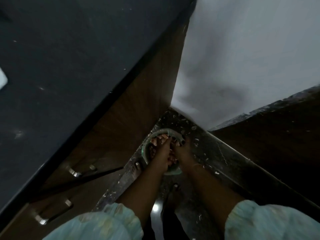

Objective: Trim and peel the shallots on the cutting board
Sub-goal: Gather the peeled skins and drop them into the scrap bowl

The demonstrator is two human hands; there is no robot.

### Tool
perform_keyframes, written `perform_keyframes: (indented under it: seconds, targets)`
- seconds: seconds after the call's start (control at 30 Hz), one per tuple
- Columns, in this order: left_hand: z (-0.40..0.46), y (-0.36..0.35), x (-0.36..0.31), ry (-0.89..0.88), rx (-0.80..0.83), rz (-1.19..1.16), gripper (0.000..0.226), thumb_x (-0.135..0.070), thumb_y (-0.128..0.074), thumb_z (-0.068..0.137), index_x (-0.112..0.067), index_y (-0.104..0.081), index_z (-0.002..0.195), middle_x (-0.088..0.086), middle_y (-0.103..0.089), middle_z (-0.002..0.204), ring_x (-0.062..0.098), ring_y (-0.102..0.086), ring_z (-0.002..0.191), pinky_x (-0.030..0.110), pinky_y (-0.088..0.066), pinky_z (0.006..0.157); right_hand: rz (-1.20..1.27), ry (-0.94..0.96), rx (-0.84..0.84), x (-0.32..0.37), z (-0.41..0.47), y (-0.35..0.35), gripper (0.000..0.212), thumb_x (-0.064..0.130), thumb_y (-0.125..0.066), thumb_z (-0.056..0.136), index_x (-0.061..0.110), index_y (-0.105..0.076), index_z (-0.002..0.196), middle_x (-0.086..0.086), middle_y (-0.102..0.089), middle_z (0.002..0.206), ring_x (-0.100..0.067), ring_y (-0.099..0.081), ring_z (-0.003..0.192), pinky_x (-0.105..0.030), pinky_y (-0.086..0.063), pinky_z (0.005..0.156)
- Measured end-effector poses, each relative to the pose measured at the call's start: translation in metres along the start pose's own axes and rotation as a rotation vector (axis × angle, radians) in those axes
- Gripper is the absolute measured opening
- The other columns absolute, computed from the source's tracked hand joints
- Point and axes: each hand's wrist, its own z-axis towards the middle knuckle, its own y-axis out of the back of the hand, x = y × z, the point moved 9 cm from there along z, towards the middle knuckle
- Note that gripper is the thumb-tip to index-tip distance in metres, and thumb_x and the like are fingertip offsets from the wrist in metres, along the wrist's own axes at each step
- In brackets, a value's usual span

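A round green bowl (pixel 162 131) stands on the dark speckled floor in the corner, holding pinkish shallot pieces (pixel 161 136). Both my hands reach down into it side by side. My left hand (pixel 160 154) lies over the bowl's left half, with one finger stretched toward the far rim. My right hand (pixel 182 150) is next to it, its dark-nailed fingertips at the far rim. More pinkish pieces (pixel 172 160) show between the two palms. The picture is dark and blurred, so how the fingers grip is unclear. No cutting board is in view.
A dark countertop (pixel 69 66) with wooden cabinet fronts and metal handles (pixel 75 173) fills the left. A white wall (pixel 242 58) rises behind the bowl, with dark wood (pixel 268 135) to the right. Bits of peel litter the floor (pixel 204 148). My bare feet (pixel 137 168) stand near the bowl.
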Motion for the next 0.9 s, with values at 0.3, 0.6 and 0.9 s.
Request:
perform_keyframes:
  seconds: [0.3, 0.6, 0.9]
  targets:
    - [-0.108, -0.075, -0.102, -0.494, 0.116, 0.156, 0.032, -0.022, -0.044, 0.104, -0.007, -0.065, 0.122, -0.002, -0.062, 0.113, 0.01, -0.058, 0.106, 0.006, -0.042, 0.078, 0.116, 0.292, -0.043, 0.113, -0.068, 0.032, 0.045, 0.046, -0.048, 0.096, 0.013, -0.053, 0.126, -0.005, -0.063, 0.118, -0.024, -0.06, 0.109, -0.04, -0.048, 0.095]
    - [-0.26, -0.014, -0.269, -0.897, 0.126, -0.059, 0.022, -0.028, -0.051, 0.101, -0.016, -0.068, 0.108, 0.002, -0.073, 0.101, 0.015, -0.07, 0.096, 0.027, -0.058, 0.082, 0.116, 0.723, 0.013, 0.306, -0.184, -0.02, 0.014, 0.023, -0.055, 0.095, 0.022, -0.062, 0.107, 0.007, -0.067, 0.099, -0.004, -0.064, 0.088, -0.018, -0.053, 0.076]
    - [-0.31, 0.282, -0.351, -1.181, -0.634, 0.08, 0.016, -0.024, -0.057, 0.096, -0.023, -0.068, 0.108, -0.009, -0.067, 0.107, 0.006, -0.062, 0.1, 0.032, -0.052, 0.09, -0.554, 0.975, 0.616, 0.301, -0.305, -0.25, 0.017, 0.021, -0.058, 0.093, 0.026, -0.059, 0.11, 0.008, -0.064, 0.099, -0.001, -0.06, 0.085, -0.012, -0.043, 0.069]
